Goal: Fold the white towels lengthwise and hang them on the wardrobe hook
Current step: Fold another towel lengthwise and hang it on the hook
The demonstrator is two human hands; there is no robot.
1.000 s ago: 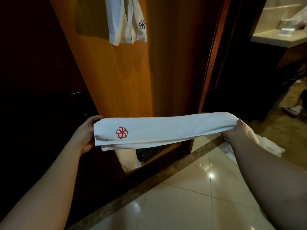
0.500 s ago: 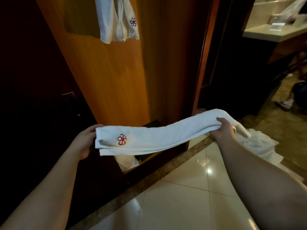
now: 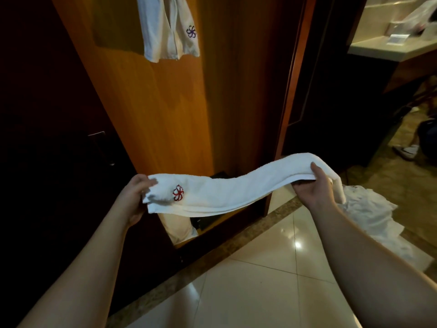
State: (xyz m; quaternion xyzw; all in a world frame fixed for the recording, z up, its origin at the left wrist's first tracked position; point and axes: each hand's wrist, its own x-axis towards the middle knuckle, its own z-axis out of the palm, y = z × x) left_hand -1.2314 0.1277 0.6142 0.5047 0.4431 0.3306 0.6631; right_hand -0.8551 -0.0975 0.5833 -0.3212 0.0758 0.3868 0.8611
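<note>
A white towel with a red flower logo (image 3: 227, 190), folded into a long narrow strip, stretches between my hands in front of the wooden wardrobe door (image 3: 170, 114). My left hand (image 3: 134, 197) grips its left end beside the logo. My right hand (image 3: 312, 185) grips the strip near its right end, thumb on top, and the last bit droops over my hand. Another white towel with a purple logo (image 3: 165, 31) hangs high on the door; its hook is out of view.
A crumpled pile of white cloth (image 3: 369, 218) lies on the floor at the right. A pale counter (image 3: 387, 48) stands at the upper right, with someone's shoe (image 3: 406, 151) below it. Dark wardrobe interior fills the left; glossy floor tiles (image 3: 260, 292) lie below.
My right hand has shifted inward along the towel, so the strip sags and bends instead of being taut. The left end has crumpled slightly in my left hand.
</note>
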